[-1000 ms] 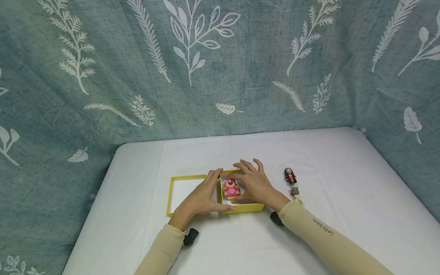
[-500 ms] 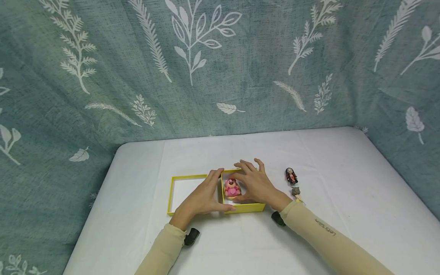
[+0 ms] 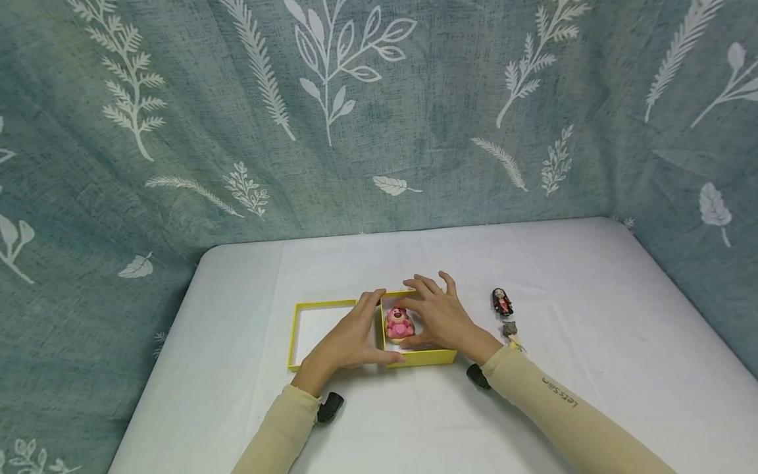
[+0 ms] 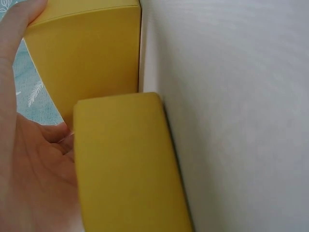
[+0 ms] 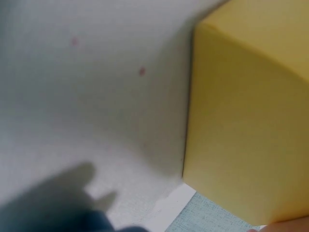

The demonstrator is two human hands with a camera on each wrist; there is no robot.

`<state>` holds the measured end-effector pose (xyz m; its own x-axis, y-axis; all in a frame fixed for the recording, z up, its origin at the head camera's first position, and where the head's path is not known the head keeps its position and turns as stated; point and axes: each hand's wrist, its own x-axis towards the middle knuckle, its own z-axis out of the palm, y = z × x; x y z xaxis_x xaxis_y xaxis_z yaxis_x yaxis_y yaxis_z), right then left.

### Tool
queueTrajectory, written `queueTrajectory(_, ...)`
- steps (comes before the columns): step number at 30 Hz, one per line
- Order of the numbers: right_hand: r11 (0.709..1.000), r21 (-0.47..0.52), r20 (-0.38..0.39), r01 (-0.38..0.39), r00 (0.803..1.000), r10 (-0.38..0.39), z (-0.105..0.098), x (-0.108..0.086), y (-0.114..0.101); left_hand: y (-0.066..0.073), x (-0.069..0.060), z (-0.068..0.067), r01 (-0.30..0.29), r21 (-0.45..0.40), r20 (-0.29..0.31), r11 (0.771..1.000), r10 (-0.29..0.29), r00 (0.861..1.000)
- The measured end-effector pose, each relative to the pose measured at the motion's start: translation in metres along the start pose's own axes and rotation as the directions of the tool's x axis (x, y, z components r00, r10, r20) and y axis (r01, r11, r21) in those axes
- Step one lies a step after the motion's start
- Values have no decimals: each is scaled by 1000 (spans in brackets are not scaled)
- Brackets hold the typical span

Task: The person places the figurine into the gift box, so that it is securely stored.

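Note:
In the head view, a pink bear figure (image 3: 399, 326) lies in the left part of the yellow box (image 3: 423, 359), which has a pale inside. My right hand (image 3: 443, 321) reaches over the box, thumb and fingers curled round the bear's right side. With my left hand (image 3: 343, 339) I grip the box's left side, thumb at the front corner and fingertips at the back one. The left wrist view has that hand (image 4: 38, 169) against the yellow box wall (image 4: 91, 53). In the right wrist view the box (image 5: 241, 121) hides most of the hand.
The yellow-rimmed lid (image 3: 292, 336) lies left of the box, partly under my left hand, its pale inside up. Right of the box are a dark-haired figurine in red and black (image 3: 501, 302) and a small grey-topped figurine (image 3: 509, 330). A patterned curtain (image 3: 355, 131) hangs behind the white table (image 3: 367, 421).

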<state>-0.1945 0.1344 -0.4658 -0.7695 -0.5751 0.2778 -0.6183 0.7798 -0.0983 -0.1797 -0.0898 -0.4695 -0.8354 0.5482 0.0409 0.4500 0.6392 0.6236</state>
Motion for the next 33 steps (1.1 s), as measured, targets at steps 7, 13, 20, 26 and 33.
queueTrajectory(7,1000,-1,15,-1,1000,1,-1,0,0,0,0,0,14,-4,11,1000,-14,1000)
queueTrajectory(13,996,86,18,10,1000,-11,-5,0,1,0,0,-1,18,-18,17,1000,-18,1000)
queueTrajectory(20,975,221,47,-12,999,2,-10,-1,4,0,0,-1,15,-29,16,999,-14,1000)
queueTrajectory(26,962,270,-18,36,999,-32,-19,-5,10,1,0,0,24,-39,24,999,-23,999)
queueTrajectory(33,952,307,-36,21,999,-10,-33,-17,20,1,1,-2,21,-37,21,999,-20,1000)
